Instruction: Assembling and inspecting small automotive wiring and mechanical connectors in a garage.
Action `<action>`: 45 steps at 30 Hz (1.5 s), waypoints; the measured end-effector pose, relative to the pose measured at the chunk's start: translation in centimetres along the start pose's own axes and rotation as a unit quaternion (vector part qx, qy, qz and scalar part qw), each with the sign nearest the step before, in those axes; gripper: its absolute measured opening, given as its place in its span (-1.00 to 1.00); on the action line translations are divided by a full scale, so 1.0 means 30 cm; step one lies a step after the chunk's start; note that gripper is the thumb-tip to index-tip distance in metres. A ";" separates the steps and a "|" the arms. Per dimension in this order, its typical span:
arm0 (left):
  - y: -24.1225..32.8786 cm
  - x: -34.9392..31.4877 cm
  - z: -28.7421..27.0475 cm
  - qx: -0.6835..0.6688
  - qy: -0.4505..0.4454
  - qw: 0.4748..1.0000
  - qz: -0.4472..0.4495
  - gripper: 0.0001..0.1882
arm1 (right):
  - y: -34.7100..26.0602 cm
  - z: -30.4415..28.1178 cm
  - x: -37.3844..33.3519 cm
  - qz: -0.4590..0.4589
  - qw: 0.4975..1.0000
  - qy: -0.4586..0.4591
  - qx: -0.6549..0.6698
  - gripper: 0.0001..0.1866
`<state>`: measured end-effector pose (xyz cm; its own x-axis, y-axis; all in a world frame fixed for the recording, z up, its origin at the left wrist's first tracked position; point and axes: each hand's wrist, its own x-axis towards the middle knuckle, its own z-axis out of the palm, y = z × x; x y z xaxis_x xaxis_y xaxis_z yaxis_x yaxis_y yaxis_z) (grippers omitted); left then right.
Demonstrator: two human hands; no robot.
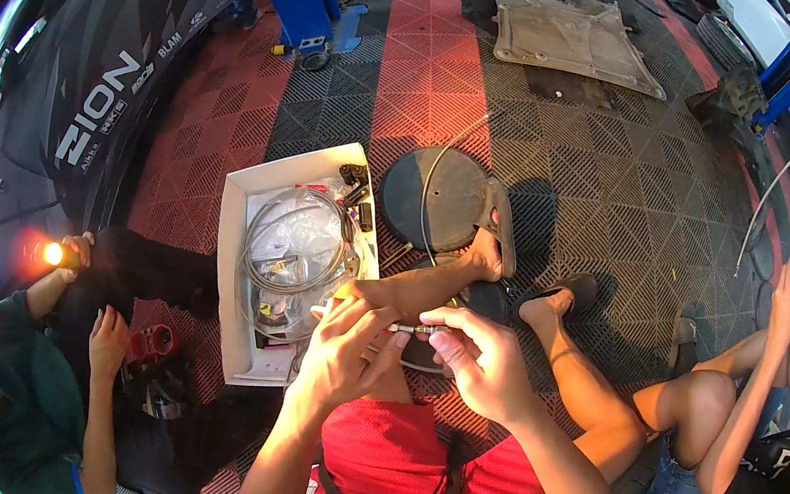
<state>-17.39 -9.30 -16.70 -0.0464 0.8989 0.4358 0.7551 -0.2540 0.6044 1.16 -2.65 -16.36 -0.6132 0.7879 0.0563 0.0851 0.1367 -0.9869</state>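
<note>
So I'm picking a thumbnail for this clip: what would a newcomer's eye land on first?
Dead centre, the left hand and right hand pinch a small metal fitting between them over red shorts. Just left, a white cardboard box holds coiled braided hose. At far left a glowing orange flashlight shines in another person's hand beside a black car body.

Warm, reddish cast throughout; moderately bright mid-scene, dim toward the rim. Blown-out white glare along the far-left edge. Small orange hotspot from a lit flashlight (54,253) at left, haloed. Hard dark shadows on the tiled floor (617,177) beside the round black stool (442,198), falling right. Heavy fisheye bend, black vignette at all corners. Sharp at centre hands; soft and smeared at near-left and right edges.
</note>
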 end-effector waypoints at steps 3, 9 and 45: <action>-0.001 -0.005 -0.003 -0.009 0.013 1.000 0.002 -0.81 | -0.012 0.008 0.005 -0.036 0.999 0.011 -0.033 -0.75; -0.009 -0.007 0.007 -0.007 0.013 1.000 0.003 -0.82 | -0.011 0.011 0.006 -0.095 0.991 0.027 -0.094 -0.78; -0.118 -0.070 -0.057 -0.004 0.056 0.996 -0.072 -0.75 | -0.027 0.103 0.124 0.124 0.975 -0.053 0.176 -0.74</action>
<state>-21.08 -10.88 -18.62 -0.2273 0.8810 0.4150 0.7306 -0.1275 0.6708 -3.61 -1.68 -15.82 -0.6878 0.7009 -0.1888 -0.0219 -0.2801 -0.9597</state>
